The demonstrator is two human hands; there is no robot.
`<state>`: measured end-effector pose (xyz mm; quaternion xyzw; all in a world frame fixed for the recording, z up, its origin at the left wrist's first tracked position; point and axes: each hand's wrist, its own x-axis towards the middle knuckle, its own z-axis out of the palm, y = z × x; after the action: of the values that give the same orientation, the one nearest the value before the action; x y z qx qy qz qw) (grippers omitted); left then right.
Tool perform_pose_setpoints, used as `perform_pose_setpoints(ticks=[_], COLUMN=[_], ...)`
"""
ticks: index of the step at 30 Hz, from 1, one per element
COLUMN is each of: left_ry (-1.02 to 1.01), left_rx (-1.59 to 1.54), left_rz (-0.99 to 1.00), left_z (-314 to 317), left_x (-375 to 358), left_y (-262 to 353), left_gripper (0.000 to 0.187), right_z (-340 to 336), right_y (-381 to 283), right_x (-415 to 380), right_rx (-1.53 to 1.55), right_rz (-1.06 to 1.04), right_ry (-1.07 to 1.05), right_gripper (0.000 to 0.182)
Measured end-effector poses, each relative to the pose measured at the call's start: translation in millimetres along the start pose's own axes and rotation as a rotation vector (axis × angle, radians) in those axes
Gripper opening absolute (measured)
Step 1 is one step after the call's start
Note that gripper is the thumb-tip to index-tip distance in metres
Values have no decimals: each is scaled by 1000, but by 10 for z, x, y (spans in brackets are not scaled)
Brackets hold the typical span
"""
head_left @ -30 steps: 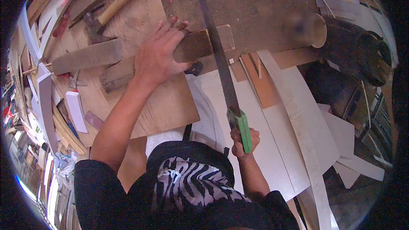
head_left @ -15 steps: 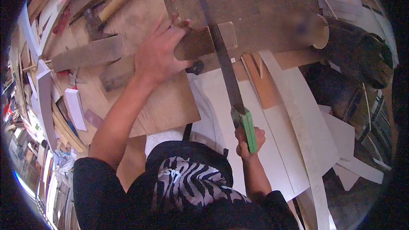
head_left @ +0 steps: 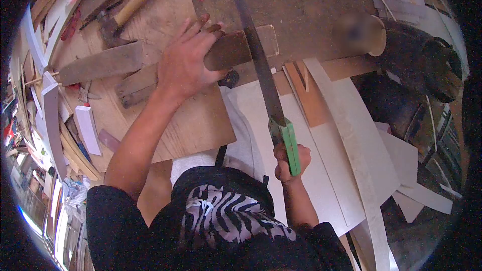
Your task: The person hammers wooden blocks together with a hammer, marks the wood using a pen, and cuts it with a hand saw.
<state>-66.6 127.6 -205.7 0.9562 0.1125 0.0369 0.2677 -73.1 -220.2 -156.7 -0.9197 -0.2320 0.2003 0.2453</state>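
Observation:
A long handsaw (head_left: 255, 45) with a green handle lies across a wooden block (head_left: 228, 51) near the top centre. My right hand (head_left: 291, 162) is wrapped round the green handle. Spread over the block's left part is my left hand (head_left: 188, 60), its thumb and fingers pressed on the wood on both sides. The block continues left under this hand as a board (head_left: 138, 85) on the plywood sheet (head_left: 201, 120). A lighter end of the block (head_left: 268, 40) shows right of the blade.
A hammer (head_left: 135, 7) and another wood piece (head_left: 100, 63) lie on the plywood at the left. White panels (head_left: 301, 170) and a long pale strip (head_left: 346, 135) stretch at the right. A round object (head_left: 376, 35) stands at the upper right, beside dark cylinders.
The saw and my right hand have shifted slightly up and to the left. My left hand holds nearly the same place on the block.

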Motion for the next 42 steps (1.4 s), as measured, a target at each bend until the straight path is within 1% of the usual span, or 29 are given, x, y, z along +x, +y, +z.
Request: perform_pose_setpoints(ticks=[1, 3, 4, 6, 10, 12, 13, 15, 16, 18, 22, 24, 28, 30, 31, 33, 34, 36, 39, 40, 42], left_ry=[0, 11, 11, 18, 20, 23, 25, -24, -23, 12, 8, 34, 8, 12, 14, -1, -1, 23, -1, -3, -48], left_rx=[0, 2, 0, 11, -15, -26, -22, 4, 3, 6, -50, -39, -50, -24, -24, -34, -36, -38, -15, -17, 4], left_rz=[0, 18, 19, 8, -3, -10, -9, -49, -47, -19, -25, -11, -13, -14, -18, -41, -42, 3, -13, -14, -20], left_z=[-3, 0, -1, -11, 15, 28, -5, -71, -69, -53, 30, 31, 18, -3, -9, -7, 11, 42, 2, -9, -21], left_x=[3, 21, 23, 11, -3, 3, 15, 23, 23, 3, 2, 16, 21, 12, 7, -14, -13, 1, -3, 1, 12], left_y=[-1, -8, -6, -1, -4, -4, 11, 65, 69, 64, 11, 2, -1, 8, 8, 19, 14, -21, -13, -5, 4], left_gripper=[68, 67, 67, 67, 67, 67, 67, 69, 69, 71, 73, 74, 72, 71, 71, 71, 71, 71, 70, 70, 69], right_z=[9, 9, -11, -55, -18, 95, 94, 59, 31, -26, -27, -25, 28, -48, -38, -2, -8, -42, -10, -22, -65], right_y=[0, -80, -78, -70, -92, -174, -171, -158, -149, -119, -55, -172, -76, -56, -51, -57, -101, -220, -187, -179, -148], right_x=[39, 86, 50, -54, 25, 161, 144, 30, -8, -62, 47, 226, 85, -60, -46, -1, 87, 291, 283, 247, 129], right_rx=[119, 236, 234, 21, -33, 302, 306, 181, 179, -103, -132, 167, 186, -122, -123, 66, 64, 158, 254, 253, 107], right_rz=[-27, -165, -163, -139, -215, -227, -230, -59, -59, -133, -130, -145, -142, -109, -111, -206, -205, -186, -162, -160, -193], right_ry=[36, 150, 151, 33, 88, 215, 218, 86, 88, 68, 9, 45, 134, -21, -23, 137, 136, 115, 109, 108, 108], right_gripper=[20, 21, 21, 22, 24, 19, 19, 17, 17, 19, 23, 23, 24, 25, 25, 24, 24, 21, 16, 16, 15])
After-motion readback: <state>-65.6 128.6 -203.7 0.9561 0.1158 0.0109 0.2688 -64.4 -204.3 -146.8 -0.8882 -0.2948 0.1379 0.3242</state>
